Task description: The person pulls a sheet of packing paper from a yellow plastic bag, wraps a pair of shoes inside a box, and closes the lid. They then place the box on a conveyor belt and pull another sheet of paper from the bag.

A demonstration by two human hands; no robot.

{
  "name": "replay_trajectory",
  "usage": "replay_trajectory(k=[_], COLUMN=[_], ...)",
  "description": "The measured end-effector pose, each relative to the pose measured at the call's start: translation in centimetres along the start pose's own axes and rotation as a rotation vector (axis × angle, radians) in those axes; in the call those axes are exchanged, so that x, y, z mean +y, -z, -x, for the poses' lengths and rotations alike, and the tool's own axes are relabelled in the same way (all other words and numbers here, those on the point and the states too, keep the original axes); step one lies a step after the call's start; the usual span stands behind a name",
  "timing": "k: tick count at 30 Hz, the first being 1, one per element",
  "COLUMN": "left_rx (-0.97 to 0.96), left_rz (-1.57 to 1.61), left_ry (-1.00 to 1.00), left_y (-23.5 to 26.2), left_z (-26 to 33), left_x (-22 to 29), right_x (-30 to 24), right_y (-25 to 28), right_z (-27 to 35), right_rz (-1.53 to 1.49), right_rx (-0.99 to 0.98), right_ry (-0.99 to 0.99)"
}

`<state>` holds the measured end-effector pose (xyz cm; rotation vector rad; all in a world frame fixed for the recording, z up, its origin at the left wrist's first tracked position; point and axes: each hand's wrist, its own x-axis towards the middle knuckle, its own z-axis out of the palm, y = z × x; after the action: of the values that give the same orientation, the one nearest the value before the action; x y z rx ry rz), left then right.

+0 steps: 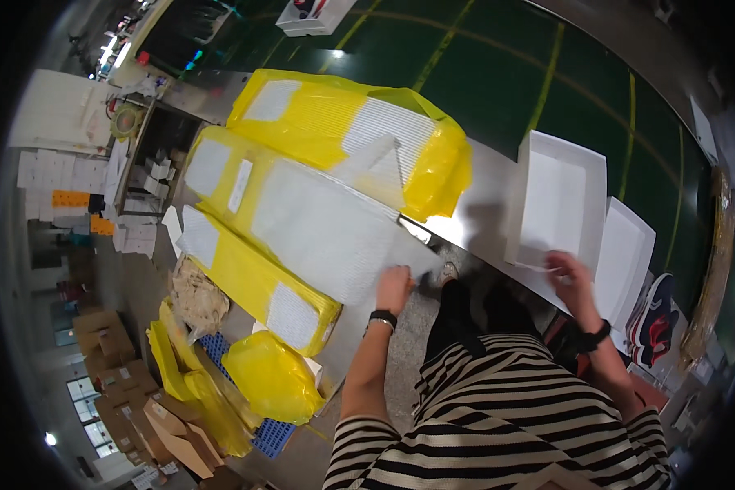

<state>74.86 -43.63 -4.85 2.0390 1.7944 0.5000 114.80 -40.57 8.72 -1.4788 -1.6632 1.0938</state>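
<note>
My left hand (395, 287) is closed at the near edge of a thin translucent white paper sheet (420, 260), whose corner is blurred. Beneath and beyond that sheet lies a wide stack of pale paper sheets (314, 224) in yellow plastic wrapping. My right hand (572, 282) has its curled fingers over the near wall of an open white shoebox-like tray (557, 196), with the thumb on the near side. Nothing shows inside this tray. Partly under its right side rests another white box part (626, 249).
More yellow-wrapped bundles (290, 114) lie along the table, and a crumpled yellow wrap (273, 377) is at its near left. A green conveyor belt (498, 61) carries a white box (314, 16) far off. Sneakers (655, 320) sit at right, cardboard cartons (122, 400) at lower left.
</note>
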Motion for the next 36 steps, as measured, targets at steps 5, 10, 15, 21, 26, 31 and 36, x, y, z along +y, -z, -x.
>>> replay_trajectory(k=[5,10,15,21,26,31,36], left_rx=[-0.133,-0.488,-0.709,0.111,0.457,0.23,0.354], left_rz=[0.807,1.725,1.619,1.154,-0.131,-0.186,0.359], left_ry=[0.011,0.075,-0.036,0.388,0.649,0.484,0.353], left_y=[6.4,8.3,8.1,14.1,12.4,9.8,11.8], left_z=[-2.1,-1.3,-2.4,-6.7,-7.4,-9.2,-13.2], left_x=[9.7,14.2,15.0,4.0,-15.4,-15.5,-8.3], right_x=[-4.1,-2.3,2.4,1.7,1.1,2.2,5.0], right_y=[-10.3,-10.3,-8.2,-1.4,4.4,8.7,14.7], right_z=[-3.6,-3.0,0.2,2.3,3.5,6.0,6.9], right_rz=[0.009,-0.822,-0.829,-0.947,-0.802,-0.514,-0.456], right_rx=[-0.219,-0.549,-0.548,-0.051,0.145,0.506,0.71], right_ry=[0.063,-0.395,-0.591,-0.696,-0.575,-0.604,-0.569])
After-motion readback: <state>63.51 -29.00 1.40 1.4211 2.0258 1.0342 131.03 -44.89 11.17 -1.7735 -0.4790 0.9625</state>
